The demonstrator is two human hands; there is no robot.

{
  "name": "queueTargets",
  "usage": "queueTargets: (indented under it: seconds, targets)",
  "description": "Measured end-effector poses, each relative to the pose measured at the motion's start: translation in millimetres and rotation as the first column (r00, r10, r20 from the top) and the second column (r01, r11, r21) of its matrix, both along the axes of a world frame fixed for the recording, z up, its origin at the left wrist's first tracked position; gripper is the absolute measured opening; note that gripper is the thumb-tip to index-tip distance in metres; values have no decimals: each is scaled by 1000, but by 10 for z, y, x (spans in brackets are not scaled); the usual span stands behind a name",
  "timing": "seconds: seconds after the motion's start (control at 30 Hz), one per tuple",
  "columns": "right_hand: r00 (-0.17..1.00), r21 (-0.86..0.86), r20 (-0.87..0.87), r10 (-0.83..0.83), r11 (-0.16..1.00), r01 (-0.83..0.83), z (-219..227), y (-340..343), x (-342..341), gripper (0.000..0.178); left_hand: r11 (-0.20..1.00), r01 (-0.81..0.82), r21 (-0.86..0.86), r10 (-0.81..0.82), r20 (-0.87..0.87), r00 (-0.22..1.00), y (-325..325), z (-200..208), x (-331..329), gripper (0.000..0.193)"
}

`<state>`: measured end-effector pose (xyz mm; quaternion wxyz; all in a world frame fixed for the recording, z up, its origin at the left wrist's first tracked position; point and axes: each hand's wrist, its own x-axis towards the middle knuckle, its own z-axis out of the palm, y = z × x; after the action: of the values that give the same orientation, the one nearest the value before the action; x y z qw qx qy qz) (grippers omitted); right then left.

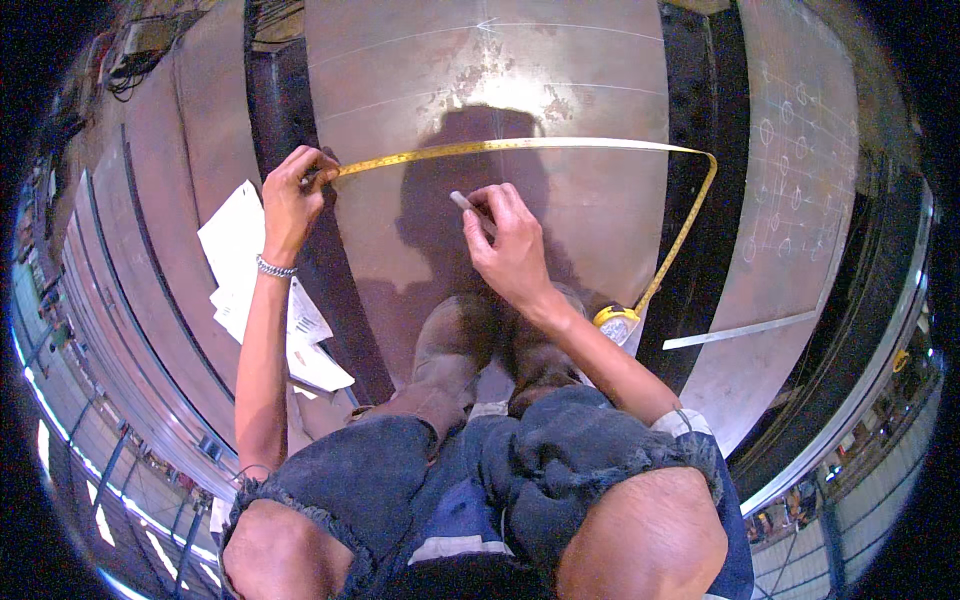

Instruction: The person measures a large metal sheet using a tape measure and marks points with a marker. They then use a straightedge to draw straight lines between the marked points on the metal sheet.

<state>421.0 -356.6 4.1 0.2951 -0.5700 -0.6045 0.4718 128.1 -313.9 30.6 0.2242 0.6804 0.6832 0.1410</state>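
My left hand pinches the free end of a yellow measuring tape's blade at the left edge of a brown steel plate. The blade runs across the plate, bends at the right and comes back to its round yellow-and-silver tape case beside my right forearm. My right hand is closed round a short whitish stick of chalk, its tip pointing up and left. The chalk is over the plate, a little below the blade. Thin white lines curve across the far part of the plate.
White paper sheets lie left of my left forearm. Dark gaps flank the plate. Another plate on the right bears chalked circles, with a flat metal strip on it. Long metal pieces lie at the left. My knees are close below.
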Motion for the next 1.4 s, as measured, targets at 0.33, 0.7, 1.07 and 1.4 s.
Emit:
queueTargets:
  seconds: [0.33, 0.7, 1.07, 1.4]
  targets:
    - [998, 22, 31, -46, 999, 46, 10, 67, 59, 15, 1000, 10, 4, -10, 8, 1000, 19, 17, -25, 11]
    - [997, 12, 39, -72, 997, 72, -40, 72, 46, 15, 999, 34, -28, -34, -13, 999, 16, -48, -89, 14]
    - [994, 121, 50, -96, 989, 90, -75, 113, -48, 14, 1000, 19, -20, -17, 50, 999, -2, -83, -106, 20]
    - [995, 127, 38, -91, 988, 85, -96, 94, -60, 13, 1000, 25, 2, -25, 19, 999, 3, -43, -77, 16]
